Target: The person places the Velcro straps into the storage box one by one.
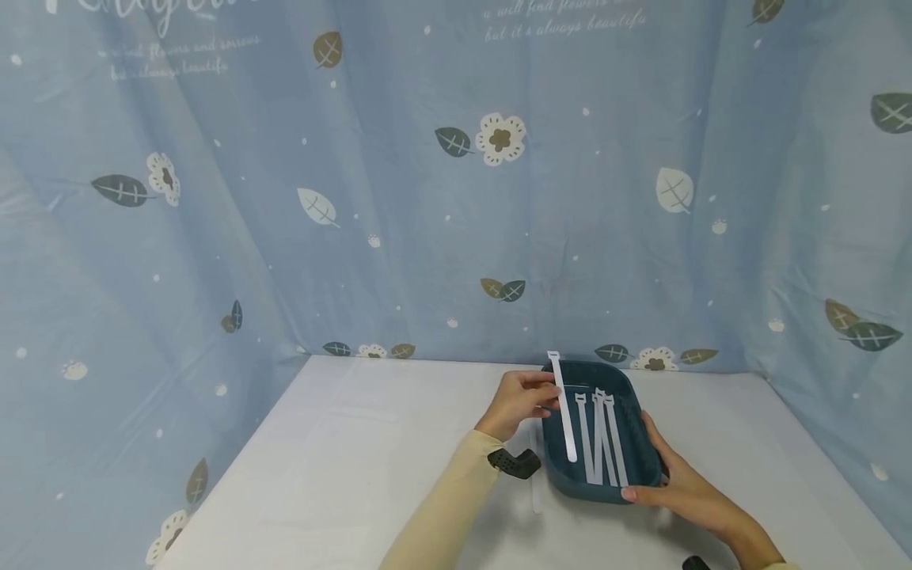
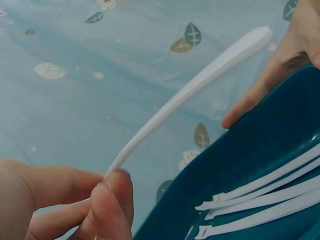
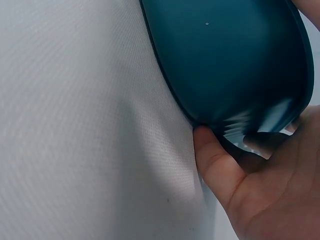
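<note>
My left hand (image 1: pixel 516 400) pinches a white hook-and-loop cable tie (image 1: pixel 565 419) between thumb and fingers, above the left side of a dark teal tray (image 1: pixel 591 492). In the left wrist view the held cable tie (image 2: pixel 185 95) slants up to the right, its rounded tail free and its other end hidden by the fingers (image 2: pixel 110 207). Several more white cable ties (image 1: pixel 617 443) lie roughly side by side in the tray. At the tray's near right corner my right hand (image 1: pixel 680 487) grips the rim; the right wrist view shows its thumb (image 3: pixel 215 155) on the tray's edge.
A thin white strip (image 1: pixel 536 487), faint against the white tabletop (image 1: pixel 342 459), lies just left of the tray. Behind and at both sides hangs a blue curtain (image 1: pixel 399 198) printed with leaves and flowers. A black band piece (image 1: pixel 514 463) is on the left wrist.
</note>
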### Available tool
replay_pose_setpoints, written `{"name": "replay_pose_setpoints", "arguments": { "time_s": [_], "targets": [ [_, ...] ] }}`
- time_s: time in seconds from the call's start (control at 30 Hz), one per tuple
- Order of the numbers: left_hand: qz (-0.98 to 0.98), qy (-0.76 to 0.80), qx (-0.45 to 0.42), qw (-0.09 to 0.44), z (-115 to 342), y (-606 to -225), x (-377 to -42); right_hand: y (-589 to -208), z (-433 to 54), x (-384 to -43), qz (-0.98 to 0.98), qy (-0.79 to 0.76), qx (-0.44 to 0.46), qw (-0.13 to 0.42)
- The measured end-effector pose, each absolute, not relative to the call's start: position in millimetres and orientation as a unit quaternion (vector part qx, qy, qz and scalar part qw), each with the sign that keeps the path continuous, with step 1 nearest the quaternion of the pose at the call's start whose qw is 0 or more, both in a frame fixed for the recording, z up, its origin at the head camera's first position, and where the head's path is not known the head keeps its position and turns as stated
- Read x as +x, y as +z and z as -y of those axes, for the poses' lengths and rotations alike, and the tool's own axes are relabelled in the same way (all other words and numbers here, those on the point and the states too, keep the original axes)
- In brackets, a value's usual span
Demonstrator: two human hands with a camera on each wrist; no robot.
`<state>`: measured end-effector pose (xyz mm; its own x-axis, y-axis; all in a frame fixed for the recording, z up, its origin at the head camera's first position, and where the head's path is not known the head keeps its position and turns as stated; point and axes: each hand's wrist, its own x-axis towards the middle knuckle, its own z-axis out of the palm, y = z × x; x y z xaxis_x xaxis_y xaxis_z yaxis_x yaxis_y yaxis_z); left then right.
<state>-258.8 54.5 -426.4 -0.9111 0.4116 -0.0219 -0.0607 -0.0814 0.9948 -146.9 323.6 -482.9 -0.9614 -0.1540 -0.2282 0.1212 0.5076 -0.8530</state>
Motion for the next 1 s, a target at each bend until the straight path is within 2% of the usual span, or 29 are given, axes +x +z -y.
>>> {"name": "replay_pose_setpoints", "arguments": {
  "time_s": [1.0],
  "targets": [
    [-0.697,0.682,0.136,0.175,-81,-438,-254,-480,-322,-144,-0.848,-0.509,-0.004,0.147]
  ]
}}
